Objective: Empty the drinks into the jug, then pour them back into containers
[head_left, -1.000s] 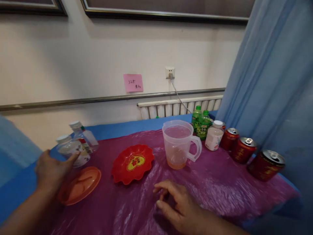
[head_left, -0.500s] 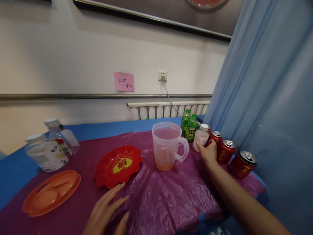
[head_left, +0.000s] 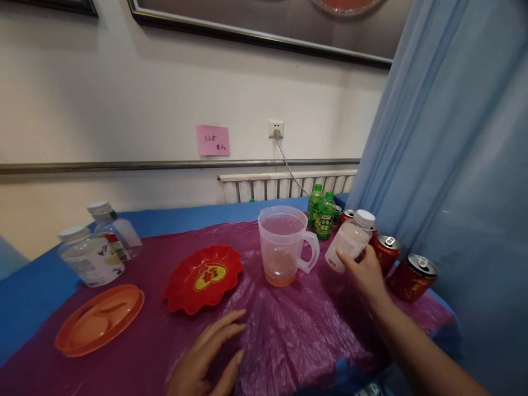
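My right hand (head_left: pixel 365 272) grips a small clear bottle (head_left: pixel 348 242) with a white cap and a pale label, tilted and seemingly raised off the table. Left of it stands a translucent plastic measuring jug (head_left: pixel 282 247) with some amber liquid at the bottom, its handle facing the bottle. My left hand (head_left: pixel 212 352) hovers over the purple plastic sheet (head_left: pixel 284 335), fingers apart and holding nothing. Just beyond that hand lies a red scalloped plate (head_left: pixel 181 286) with a yellow print in its middle.
Red cans (head_left: pixel 413 278) line the right side beside a blue curtain (head_left: pixel 445 137). Two green-capped bottles (head_left: pixel 325 217) stand behind the jug. At left are an orange oval lid-like dish (head_left: pixel 99 322) and two clear bottles with white caps (head_left: pixel 93 258). A radiator (head_left: pixel 264 187) runs along the wall.
My right hand has lifted the white-capped bottle from among the cans and brought it nearer, tilting it. My left hand has shifted right, towards the jug.
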`<state>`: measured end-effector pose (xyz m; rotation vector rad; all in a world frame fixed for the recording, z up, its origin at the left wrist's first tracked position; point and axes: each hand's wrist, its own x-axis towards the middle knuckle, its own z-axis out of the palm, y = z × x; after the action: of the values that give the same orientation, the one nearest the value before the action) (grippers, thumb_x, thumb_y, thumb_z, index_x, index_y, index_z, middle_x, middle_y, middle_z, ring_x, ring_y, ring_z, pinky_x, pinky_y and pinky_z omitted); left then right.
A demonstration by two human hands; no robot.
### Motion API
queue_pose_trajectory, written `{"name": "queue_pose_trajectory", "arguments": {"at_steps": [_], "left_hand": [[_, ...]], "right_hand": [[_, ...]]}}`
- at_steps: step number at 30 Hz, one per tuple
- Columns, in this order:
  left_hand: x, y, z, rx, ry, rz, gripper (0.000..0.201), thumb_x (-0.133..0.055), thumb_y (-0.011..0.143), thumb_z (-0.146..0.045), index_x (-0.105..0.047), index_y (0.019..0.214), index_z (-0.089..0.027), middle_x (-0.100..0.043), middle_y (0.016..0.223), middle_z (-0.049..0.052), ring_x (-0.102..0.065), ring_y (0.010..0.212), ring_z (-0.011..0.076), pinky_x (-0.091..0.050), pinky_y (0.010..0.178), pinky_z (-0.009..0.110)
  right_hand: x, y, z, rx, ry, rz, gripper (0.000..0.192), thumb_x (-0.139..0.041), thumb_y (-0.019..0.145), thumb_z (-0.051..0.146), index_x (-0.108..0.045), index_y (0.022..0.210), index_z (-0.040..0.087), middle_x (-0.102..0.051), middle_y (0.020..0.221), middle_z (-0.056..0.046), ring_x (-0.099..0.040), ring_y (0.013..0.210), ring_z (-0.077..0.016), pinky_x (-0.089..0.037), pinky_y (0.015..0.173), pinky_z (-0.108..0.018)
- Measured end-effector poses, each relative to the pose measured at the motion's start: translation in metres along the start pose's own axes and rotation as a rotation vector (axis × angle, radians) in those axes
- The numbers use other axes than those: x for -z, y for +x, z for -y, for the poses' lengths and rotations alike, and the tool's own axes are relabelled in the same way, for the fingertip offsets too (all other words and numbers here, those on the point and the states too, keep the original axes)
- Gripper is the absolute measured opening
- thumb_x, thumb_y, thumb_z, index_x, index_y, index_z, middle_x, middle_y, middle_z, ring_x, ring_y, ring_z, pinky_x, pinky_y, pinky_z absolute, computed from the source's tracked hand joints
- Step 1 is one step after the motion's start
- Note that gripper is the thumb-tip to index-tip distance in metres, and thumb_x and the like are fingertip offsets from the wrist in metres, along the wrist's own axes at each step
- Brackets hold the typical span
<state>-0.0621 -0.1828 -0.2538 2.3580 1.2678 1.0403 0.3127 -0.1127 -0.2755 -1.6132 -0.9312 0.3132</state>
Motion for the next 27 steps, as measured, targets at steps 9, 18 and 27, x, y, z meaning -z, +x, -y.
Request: {"name": "queue_pose_trajectory", "arguments": {"at_steps": [9,18,27], "left_hand": [[0.046,0.074,-0.09,-0.184,-0.178,0.228,0.053,-0.059,0.097,-0.03,-0.048,0.148,-0.043,-0.061,0.148,-0.001,-0.059,0.134,0.0237,-0.045,0.115,0.044],[0.063,0.088,-0.107,-0.206,-0.193,0.46,0.032,-0.054,0.101,-0.029,-0.066,0.129,-0.037,-0.07,0.125,0.002,-0.065,0.115,0.0206,-0.054,0.098,0.034],[0.063,0.083,-0.101,-0.197,-0.036,0.364,0.072,-0.079,0.078,-0.058,-0.055,0.143,-0.038,-0.069,0.128,0.006,-0.064,0.115,0.0295,-0.051,0.1,0.045]], "right_hand": [[0.024,-0.134,0.051,0.074,0.599,1.075,0.073,-0.079,0.078,0.058,-0.054,0.14,0.03,-0.068,0.13,-0.007,-0.065,0.117,-0.0291,-0.052,0.1,-0.044],[0.008,-0.149,0.055,0.112,0.618,1.121,0.067,-0.08,0.076,0.045,-0.057,0.137,0.029,-0.07,0.125,-0.006,-0.068,0.109,-0.028,-0.055,0.095,-0.043],[0.004,-0.158,0.048,0.198,0.492,0.973,0.072,-0.08,0.075,0.03,-0.051,0.142,0.03,-0.066,0.134,-0.008,-0.064,0.12,-0.0288,-0.052,0.103,-0.044]]}}
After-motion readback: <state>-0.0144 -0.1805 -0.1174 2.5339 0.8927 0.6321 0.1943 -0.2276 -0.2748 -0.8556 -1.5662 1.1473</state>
